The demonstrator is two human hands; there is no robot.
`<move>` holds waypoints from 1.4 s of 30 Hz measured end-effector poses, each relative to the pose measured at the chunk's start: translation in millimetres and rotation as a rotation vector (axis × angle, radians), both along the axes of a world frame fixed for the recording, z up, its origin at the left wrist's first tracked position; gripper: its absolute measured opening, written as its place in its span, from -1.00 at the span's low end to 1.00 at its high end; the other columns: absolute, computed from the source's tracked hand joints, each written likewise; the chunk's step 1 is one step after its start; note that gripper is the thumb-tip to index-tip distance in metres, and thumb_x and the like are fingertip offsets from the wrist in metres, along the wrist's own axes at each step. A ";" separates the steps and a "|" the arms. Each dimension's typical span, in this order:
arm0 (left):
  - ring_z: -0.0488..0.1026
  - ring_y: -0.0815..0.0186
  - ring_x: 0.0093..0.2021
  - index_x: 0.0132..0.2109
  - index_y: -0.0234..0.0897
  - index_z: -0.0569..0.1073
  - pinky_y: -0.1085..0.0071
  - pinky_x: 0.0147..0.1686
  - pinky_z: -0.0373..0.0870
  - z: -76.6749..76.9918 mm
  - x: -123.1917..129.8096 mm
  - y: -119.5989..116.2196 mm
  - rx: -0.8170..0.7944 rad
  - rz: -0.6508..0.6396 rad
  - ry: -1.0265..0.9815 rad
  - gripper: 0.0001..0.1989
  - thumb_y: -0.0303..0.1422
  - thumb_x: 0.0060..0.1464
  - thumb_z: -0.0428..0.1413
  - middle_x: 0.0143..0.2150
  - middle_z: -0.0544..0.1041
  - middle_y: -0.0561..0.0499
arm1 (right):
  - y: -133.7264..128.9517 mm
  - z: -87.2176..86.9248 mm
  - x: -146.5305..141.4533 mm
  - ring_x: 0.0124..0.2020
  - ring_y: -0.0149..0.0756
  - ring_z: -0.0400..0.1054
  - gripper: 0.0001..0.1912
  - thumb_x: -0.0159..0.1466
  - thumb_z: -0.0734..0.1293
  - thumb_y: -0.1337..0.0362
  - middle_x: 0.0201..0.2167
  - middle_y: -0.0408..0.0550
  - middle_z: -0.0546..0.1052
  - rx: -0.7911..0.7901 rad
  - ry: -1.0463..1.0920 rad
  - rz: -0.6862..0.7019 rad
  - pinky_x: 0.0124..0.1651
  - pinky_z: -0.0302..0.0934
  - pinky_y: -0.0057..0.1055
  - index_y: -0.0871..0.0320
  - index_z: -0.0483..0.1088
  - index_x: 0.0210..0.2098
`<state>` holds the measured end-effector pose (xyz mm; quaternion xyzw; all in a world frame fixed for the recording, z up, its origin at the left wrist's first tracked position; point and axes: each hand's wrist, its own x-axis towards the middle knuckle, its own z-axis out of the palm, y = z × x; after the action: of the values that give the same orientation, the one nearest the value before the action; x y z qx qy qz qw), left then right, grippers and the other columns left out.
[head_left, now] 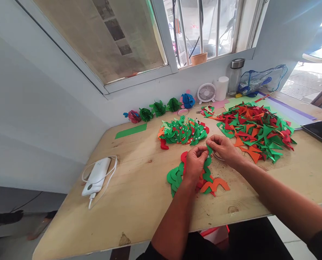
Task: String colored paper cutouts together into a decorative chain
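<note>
My left hand [195, 163] and my right hand [222, 148] are close together over the table, fingers pinched on a green scalloped paper piece [208, 159] that hangs between them. Under and beside my left hand lies a loose pile of green rounded cutouts [175, 177] with red ones among them. An orange wavy cutout [217, 183] rests just in front of the hands. Behind them sits a heap of green curved pieces [184, 130] with some red and orange. To the right is a large pile of pointed red, orange and green scraps [255, 126].
A white power bank [97, 175] with a cable lies on the table [134, 195] at left. Along the wall stand paper ornaments [159, 108], a small fan [206, 92], a glass bottle [235, 77] and a clear pouch [261, 80]. A phone [320, 132] is at far right.
</note>
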<state>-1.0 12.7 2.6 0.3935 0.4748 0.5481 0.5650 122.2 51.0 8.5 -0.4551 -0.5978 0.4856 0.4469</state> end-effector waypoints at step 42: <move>0.41 0.37 -0.35 0.09 -0.15 0.35 0.47 -0.35 0.34 -1.2 1.9 -8.1 0.195 -0.016 0.457 -0.52 -0.46 -0.04 0.09 -0.22 0.50 -0.04 | 9.3 -0.4 8.2 -0.64 -0.47 0.11 -0.67 0.07 0.29 0.04 -0.69 -0.18 0.33 -0.069 0.027 -0.160 -0.55 0.01 -0.48 0.17 0.31 -0.63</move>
<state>0.9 4.6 1.4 0.5638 0.5320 0.4836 0.4064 130.4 60.3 8.1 -0.5100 -0.5365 0.4746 0.4763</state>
